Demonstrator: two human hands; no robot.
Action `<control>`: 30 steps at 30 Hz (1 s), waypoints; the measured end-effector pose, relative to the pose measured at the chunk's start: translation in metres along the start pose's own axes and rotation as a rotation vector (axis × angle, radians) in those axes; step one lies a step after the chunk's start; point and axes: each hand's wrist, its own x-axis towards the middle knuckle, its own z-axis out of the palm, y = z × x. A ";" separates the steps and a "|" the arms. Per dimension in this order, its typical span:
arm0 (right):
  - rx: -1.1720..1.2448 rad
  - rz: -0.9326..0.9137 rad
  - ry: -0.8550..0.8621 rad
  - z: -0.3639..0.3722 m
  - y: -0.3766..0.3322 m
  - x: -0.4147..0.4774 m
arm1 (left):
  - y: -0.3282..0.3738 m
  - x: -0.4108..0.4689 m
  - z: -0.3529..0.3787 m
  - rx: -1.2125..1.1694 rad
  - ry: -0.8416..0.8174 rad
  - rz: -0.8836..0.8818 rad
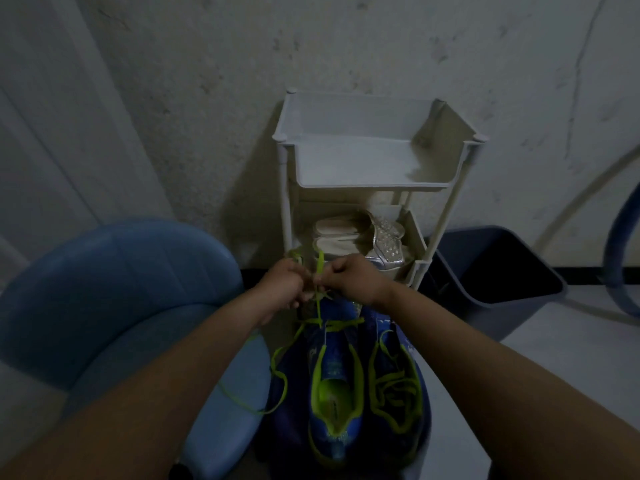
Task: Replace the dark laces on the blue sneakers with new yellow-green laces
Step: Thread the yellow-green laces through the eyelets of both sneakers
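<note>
Two blue sneakers with yellow-green trim stand side by side in front of me, toes pointing away. The left sneaker [334, 386] has a yellow-green lace [278, 372] crossing its lower eyelets, with a long loose loop trailing off to its left. My left hand [282, 285] and my right hand [349, 280] meet over its toe end, each pinching a part of that lace, and one strand rises between them. The right sneaker [398, 386] carries a yellow-green lace lying loose over its opening. No dark lace shows.
A blue rounded chair [114, 306] fills the left. A white tiered rack [363, 168] stands against the wall ahead, pale shoes [349, 237] on its lower shelf. A dark bin [495, 271] sits at the right beside a blue hose [620, 258].
</note>
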 end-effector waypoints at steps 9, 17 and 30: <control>0.123 -0.040 0.061 -0.001 -0.010 -0.004 | -0.010 -0.004 0.003 0.221 -0.176 -0.026; -0.547 0.119 -0.129 -0.001 0.023 0.008 | -0.006 -0.002 0.000 -0.226 -0.006 -0.071; -0.766 0.143 -0.239 -0.004 0.030 0.007 | -0.005 -0.004 -0.009 -0.039 0.093 -0.185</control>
